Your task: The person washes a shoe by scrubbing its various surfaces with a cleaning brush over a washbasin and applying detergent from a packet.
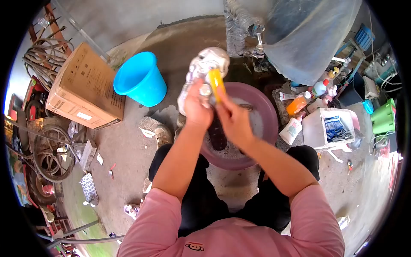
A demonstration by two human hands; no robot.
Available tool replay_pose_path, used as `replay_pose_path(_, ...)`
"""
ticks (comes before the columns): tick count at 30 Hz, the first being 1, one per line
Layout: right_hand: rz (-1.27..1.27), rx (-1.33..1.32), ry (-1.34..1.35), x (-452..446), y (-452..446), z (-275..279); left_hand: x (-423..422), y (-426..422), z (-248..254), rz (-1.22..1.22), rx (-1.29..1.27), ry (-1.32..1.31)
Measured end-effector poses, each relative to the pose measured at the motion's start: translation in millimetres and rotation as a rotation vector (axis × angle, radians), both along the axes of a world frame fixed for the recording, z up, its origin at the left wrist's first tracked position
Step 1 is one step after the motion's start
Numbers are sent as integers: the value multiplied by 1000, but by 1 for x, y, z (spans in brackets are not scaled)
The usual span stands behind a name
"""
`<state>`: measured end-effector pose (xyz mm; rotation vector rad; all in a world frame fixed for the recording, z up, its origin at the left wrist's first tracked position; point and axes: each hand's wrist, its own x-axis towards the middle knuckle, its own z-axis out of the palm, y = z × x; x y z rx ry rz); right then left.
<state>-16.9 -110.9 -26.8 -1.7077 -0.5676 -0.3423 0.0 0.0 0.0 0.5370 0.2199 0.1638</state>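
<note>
Pink shirt point(231, 235): lying nearest the camera.
Left hand point(200, 109): clasping a pale shoe point(196, 70) near the basin's point(272, 120) far-left rim.
Right hand point(234, 122): gripping a yellow tool point(216, 81), apparently a brush.
Brushwork: seemingly scrubbing the shoe; probably calling for steady support.

In front of me, the grey floor point(124, 158) holds a mauve basin point(270, 120), a blue bucket point(150, 88) and, just beside that, a cardboard box point(81, 90).

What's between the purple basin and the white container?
In the head view, a white bottle is between the purple basin and the white container.
</note>
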Motion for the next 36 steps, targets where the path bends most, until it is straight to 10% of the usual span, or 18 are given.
replay_pose_path(36, 9, 110, 176, -3, 1, 4, -8, -4, -9, -118, 4, 14)
